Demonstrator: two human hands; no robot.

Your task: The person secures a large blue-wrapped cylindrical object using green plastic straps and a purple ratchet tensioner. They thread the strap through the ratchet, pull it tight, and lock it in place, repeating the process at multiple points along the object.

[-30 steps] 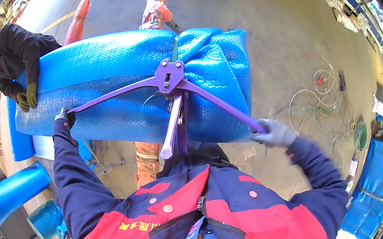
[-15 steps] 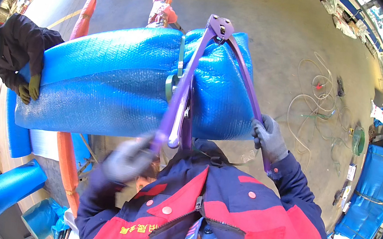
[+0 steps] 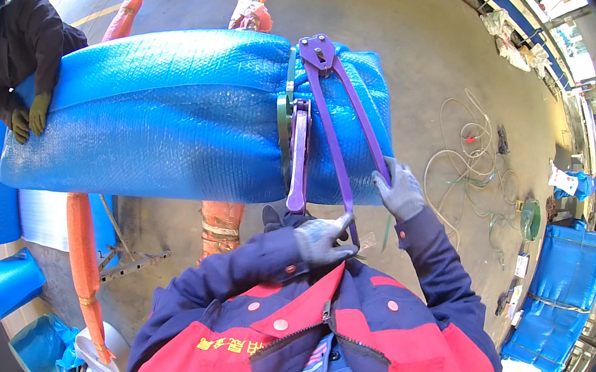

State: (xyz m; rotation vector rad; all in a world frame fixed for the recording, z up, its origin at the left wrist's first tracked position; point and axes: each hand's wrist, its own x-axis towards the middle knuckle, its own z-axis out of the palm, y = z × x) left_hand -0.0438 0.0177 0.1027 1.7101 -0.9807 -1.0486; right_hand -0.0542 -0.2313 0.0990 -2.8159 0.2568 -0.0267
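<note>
A big bundle wrapped in blue bubble film [image 3: 165,118] lies across in front of me, with a green strap [image 3: 283,136] around its right part. Over that end is a long-handled purple strapping crimper [image 3: 317,53], its head resting at or just above the film near the strap. In a grey glove, my left hand [image 3: 321,239] is closed on the lower end of one handle. The other handle is in my gloved right hand [image 3: 401,191], farther right. A purple strap tensioner [image 3: 299,156] sits on the strap, left of the crimper; nothing grips it.
At the far left a co-worker [image 3: 24,56] in dark clothes has olive-gloved hands [image 3: 31,116] on the bundle's end. Orange-wrapped supports [image 3: 85,256] run beneath it. Loose strap coils [image 3: 467,143] lie on the floor at right, near a blue-wrapped pack [image 3: 560,292].
The crimper's handles have swung closer together; my left hand moved right and my right hand slightly left and up. The crimper's head shifted left toward the strap, uncovering the tensioner.
</note>
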